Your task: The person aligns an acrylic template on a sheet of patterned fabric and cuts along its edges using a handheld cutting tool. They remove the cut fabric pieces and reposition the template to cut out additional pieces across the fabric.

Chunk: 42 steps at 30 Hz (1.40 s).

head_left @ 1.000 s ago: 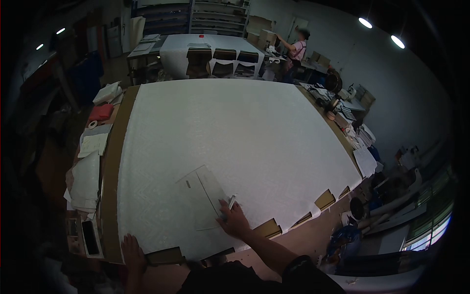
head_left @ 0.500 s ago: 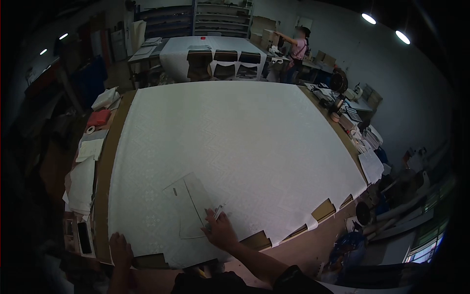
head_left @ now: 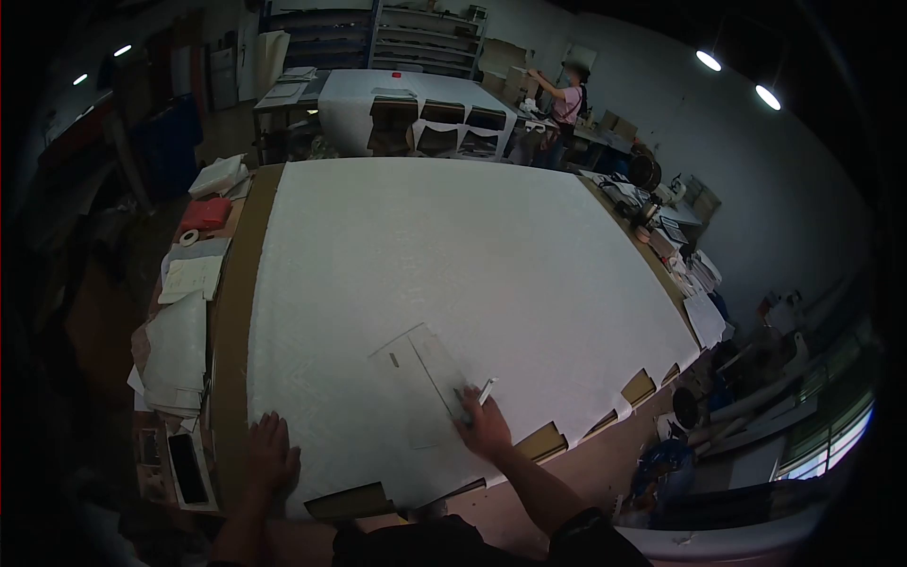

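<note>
White patterned fabric [head_left: 453, 255] covers the large table in front of me. My right hand [head_left: 486, 427] is closed round a small tool [head_left: 487, 390] with a pale, upright end; its exact kind is hard to make out. Beside that hand, to its left, a clear template [head_left: 416, 383] with a dark line lies on the fabric. My left hand [head_left: 272, 454] rests palm down at the near left edge of the fabric, fingers spread and holding nothing. Notches are cut along the fabric's near edge [head_left: 543, 442].
A phone [head_left: 188, 469], papers [head_left: 192, 276], a tape roll [head_left: 189, 237] and a red item [head_left: 206, 214] lie along the left side. Tools and papers line the right edge. A person [head_left: 569, 102] stands beyond a second fabric-covered table [head_left: 350, 99].
The view has shifted back and forth. My left hand has moved up onto the fabric's edge. My right hand stays beside the template with the tool in it. The far person's arm has moved.
</note>
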Available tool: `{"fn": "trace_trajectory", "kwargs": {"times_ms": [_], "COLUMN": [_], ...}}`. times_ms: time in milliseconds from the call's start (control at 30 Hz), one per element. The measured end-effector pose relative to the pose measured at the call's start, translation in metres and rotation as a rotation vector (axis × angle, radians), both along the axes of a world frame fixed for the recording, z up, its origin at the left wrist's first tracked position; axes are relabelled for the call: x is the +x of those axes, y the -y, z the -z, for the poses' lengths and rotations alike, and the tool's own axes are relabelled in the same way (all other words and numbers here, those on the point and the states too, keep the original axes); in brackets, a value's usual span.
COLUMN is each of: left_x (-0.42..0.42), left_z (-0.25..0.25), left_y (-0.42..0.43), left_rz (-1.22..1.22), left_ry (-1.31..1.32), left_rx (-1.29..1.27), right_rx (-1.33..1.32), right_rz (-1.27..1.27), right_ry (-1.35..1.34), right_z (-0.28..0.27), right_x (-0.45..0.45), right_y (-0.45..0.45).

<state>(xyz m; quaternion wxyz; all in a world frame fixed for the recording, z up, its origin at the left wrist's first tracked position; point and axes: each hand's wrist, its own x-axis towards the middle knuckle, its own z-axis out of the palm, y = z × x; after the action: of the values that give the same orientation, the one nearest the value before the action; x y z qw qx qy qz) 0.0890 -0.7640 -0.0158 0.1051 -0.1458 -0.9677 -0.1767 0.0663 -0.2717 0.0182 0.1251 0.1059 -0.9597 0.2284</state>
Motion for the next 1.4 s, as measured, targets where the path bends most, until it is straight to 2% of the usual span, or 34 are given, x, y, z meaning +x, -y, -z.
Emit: {"fn": "trace_trajectory", "kwargs": {"times_ms": [100,300,400,567,667,800,900,967,1067,1200,1300,1400], "left_x": [0.003,0.005,0.007,0.006,0.004,-0.003,-0.015,-0.035,-0.056,-0.078,-0.096,-0.106], "left_z": [0.006,-0.025,-0.026,-0.024,-0.017,-0.009,-0.015,-0.036,-0.045,-0.037,-0.028,-0.028], "left_y": [0.001,-0.007,-0.007,-0.007,-0.007,-0.003,-0.015,-0.032,-0.044,-0.036,-0.028,-0.028], "left_rz": [0.003,-0.028,-0.041,-0.024,-0.031,-0.016,0.051,0.216,0.257,0.237,0.272,0.178], "left_ry": [-0.045,0.027,0.033,-0.016,-0.056,-0.039,0.026,0.028,0.072,0.149,0.073,0.030], "left_rx": [0.062,0.136,0.147,0.143,0.139,0.115,0.231,0.127,-0.023,-0.099,-0.092,-0.036], "right_rx": [-0.081,-0.031,0.004,-0.002,-0.057,-0.160,-0.193,-0.240,-0.272,-0.201,-0.199,-0.219], "right_rz": [0.116,0.211,0.232,0.217,0.238,0.111,-0.022,-0.072,-0.113,-0.176,-0.172,-0.156], "right_ry": [-0.063,-0.214,-0.066,-0.133,-0.047,0.046,0.132,0.107,0.143,0.141,0.148,0.177], "right_z": [0.013,0.042,0.037,0.036,0.023,0.010,0.006,0.002,0.003,0.000,0.000,-0.003], "right_x": [0.001,-0.004,0.000,0.000,0.016,0.038,0.051,0.060,0.077,0.074,0.053,0.039], "right_y": [0.015,0.036,0.040,0.054,0.089,0.138,0.159,0.162,0.157,0.157,0.168,0.172]}}
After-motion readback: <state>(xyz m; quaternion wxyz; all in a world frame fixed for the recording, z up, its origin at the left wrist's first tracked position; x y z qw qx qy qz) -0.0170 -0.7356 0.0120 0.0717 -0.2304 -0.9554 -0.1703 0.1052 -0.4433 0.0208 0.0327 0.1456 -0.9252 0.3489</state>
